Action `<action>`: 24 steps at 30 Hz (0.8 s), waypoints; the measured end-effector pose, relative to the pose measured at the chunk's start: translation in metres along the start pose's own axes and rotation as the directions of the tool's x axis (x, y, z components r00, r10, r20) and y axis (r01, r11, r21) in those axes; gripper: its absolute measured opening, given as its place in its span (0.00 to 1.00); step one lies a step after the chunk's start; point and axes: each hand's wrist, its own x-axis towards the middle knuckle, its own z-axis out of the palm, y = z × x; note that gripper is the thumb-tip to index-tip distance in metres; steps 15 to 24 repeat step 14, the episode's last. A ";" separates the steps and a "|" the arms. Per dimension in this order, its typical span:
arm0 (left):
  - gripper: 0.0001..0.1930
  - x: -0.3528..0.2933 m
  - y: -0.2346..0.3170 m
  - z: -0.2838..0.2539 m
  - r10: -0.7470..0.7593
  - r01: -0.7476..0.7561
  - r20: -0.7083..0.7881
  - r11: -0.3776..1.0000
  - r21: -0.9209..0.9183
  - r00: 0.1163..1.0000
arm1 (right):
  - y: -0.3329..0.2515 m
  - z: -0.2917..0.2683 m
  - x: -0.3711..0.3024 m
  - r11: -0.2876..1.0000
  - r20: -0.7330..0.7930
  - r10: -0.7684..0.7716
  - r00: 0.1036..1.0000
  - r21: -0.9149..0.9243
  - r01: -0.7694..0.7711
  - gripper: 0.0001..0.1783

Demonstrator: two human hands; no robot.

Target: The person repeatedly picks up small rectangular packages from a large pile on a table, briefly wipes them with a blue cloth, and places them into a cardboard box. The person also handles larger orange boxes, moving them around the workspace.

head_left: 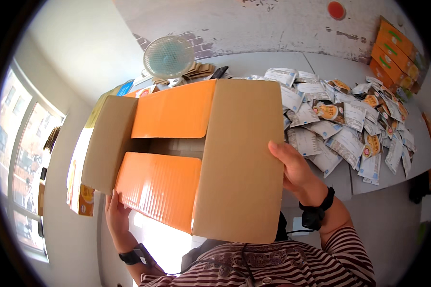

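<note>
A large cardboard box (239,162), orange outside and brown inside, is held up in front of my body. Its two orange flaps fold partly inward with a dark gap between them, and its two plain brown flaps spread out to left and right. My right hand (297,165) grips the edge of the right brown flap, thumb on top and fingers hidden beneath. At the lower left corner, my left hand (116,210) holds the box from below, its fingers partly covered.
Many white and brown sachets (340,129) lie heaped on the grey table (254,62) at right. Orange boxes (397,55) are stacked at the far right. A small fan (168,57) stands behind the box, near flat brown cardboard pieces (201,70). A window (24,153) is at left.
</note>
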 end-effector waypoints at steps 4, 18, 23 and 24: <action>0.15 -0.045 -0.006 -0.025 -0.019 0.018 0.012 0.997 0.079 1.000 | 0.026 0.011 -0.015 0.996 0.049 -0.018 0.999 0.091 0.013 0.23; 0.13 -0.079 -0.023 -0.111 -0.113 0.120 -0.107 0.991 0.063 0.988 | 0.101 0.046 -0.017 0.993 0.035 0.116 0.993 0.004 -0.116 0.25; 0.13 -0.079 -0.023 -0.111 -0.113 0.120 -0.107 0.991 0.063 0.988 | 0.101 0.046 -0.017 0.993 0.035 0.116 0.993 0.004 -0.116 0.25; 0.13 -0.079 -0.023 -0.111 -0.113 0.120 -0.107 0.991 0.063 0.988 | 0.101 0.046 -0.017 0.993 0.035 0.116 0.993 0.004 -0.116 0.25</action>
